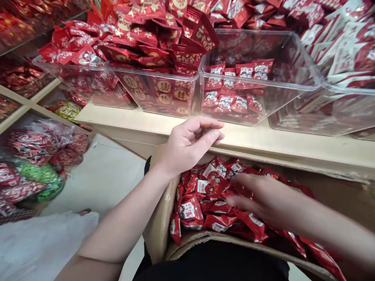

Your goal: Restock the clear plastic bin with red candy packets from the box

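Note:
My left hand [195, 141] is above the near-left rim of the cardboard box [158, 230], in front of the shelf edge. Its fingers are curled toward the thumb, and nothing shows between them. Lower and to the right, my right hand [252, 191] reaches into the box over small red and white candy packets [215, 179]. Motion blurs its fingers, so I cannot tell whether they grip a packet. Behind my left hand, a clear plastic bin [281, 84] is partly filled with similar red packets [238, 103].
A pale wooden shelf [249, 139] carries the bins. Left of the part-filled bin, another clear bin [152, 76] is heaped with dark red packets. White packets [351, 54] fill the right side. Bagged sweets [38, 173] and a white bag [43, 246] lie at lower left.

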